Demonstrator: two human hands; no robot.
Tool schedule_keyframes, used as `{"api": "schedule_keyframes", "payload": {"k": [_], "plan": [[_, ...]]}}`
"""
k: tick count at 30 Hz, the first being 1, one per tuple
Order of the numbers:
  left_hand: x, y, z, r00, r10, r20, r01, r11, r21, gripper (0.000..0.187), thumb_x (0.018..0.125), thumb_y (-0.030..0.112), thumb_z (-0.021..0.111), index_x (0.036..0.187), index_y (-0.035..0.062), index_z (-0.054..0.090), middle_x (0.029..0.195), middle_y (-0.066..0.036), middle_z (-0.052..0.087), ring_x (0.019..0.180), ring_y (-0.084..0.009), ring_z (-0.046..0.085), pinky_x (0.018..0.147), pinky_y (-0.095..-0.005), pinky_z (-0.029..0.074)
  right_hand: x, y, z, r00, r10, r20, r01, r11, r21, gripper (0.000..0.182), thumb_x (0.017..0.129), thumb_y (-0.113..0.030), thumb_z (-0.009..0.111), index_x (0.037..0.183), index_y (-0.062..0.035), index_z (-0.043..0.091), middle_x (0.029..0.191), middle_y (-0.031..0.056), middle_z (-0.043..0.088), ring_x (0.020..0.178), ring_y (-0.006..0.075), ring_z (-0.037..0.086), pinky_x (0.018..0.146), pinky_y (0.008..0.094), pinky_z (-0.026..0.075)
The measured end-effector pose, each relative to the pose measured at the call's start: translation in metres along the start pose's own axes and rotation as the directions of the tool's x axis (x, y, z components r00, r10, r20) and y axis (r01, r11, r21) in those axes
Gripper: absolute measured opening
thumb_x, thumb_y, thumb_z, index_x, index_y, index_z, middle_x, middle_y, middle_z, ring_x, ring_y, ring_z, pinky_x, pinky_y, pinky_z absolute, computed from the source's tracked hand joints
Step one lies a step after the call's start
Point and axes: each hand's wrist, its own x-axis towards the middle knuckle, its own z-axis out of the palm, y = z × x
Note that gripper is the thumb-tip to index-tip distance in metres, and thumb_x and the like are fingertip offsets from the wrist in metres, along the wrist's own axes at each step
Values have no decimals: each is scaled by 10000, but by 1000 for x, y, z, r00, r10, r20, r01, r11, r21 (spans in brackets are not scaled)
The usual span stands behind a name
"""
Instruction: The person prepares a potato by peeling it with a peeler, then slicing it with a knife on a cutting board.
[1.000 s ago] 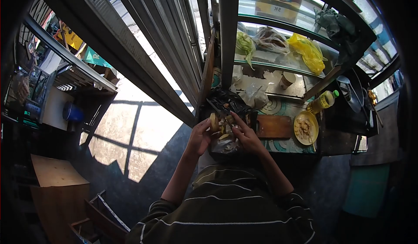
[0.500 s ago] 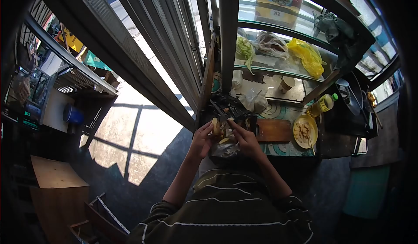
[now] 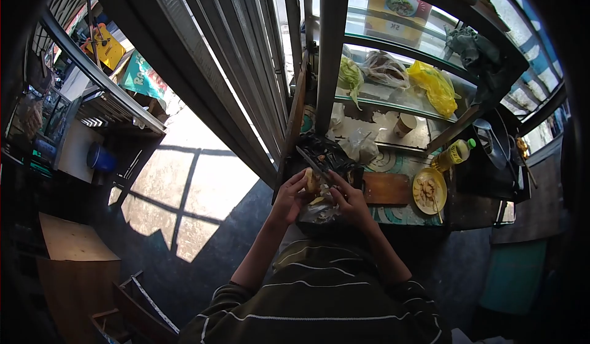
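While the left hand grips a pale, half-peeled potato over the desk's left edge, the right hand clenches a knife; the potato looks firm, light, probably slippery where peeled, best held by its skin.

1 head-worn camera looks steeply down, fairly near, over the counter.

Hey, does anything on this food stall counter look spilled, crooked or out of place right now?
Nothing stands out. The left hand holds a pale peeled piece, the right hand a knife, over a dark bag. The cutting board, yellow plate and bottle sit steady.
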Motion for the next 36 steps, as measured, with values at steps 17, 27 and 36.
{"api": "schedule_keyframes", "payload": {"k": [17, 27, 36], "plan": [[0, -4, -9, 993, -26, 119, 41, 992, -123, 367, 879, 271, 486, 1179, 66, 441, 1037, -66, 555, 898, -170, 580, 798, -295, 486, -15, -23, -1, 947, -283, 152, 321, 836, -444, 532, 834, -270, 508, 1325, -275, 301, 710, 138, 581, 597, 301, 571, 540, 383, 439], [0, -10, -10, 984, -114, 138, 143, 964, -223, 285, 848, 283, 527, 1040, 73, 516, 931, -57, 590, 856, -173, 587, 771, -309, 482, -16, -10, 5, 907, -414, 74, 393, 774, -496, 528, 813, -248, 535, 1301, -306, 343, 681, 97, 578, 553, 268, 568, 482, 373, 437], [-8, -7, -1, 984, -105, 144, 125, 982, -140, 308, 874, 335, 479, 1021, 69, 526, 911, -53, 588, 828, -159, 577, 736, -308, 480, -19, -18, 6, 903, -426, 52, 395, 777, -491, 501, 803, -219, 551, 1272, -302, 399, 670, 69, 583, 549, 239, 579, 478, 351, 447]]}}
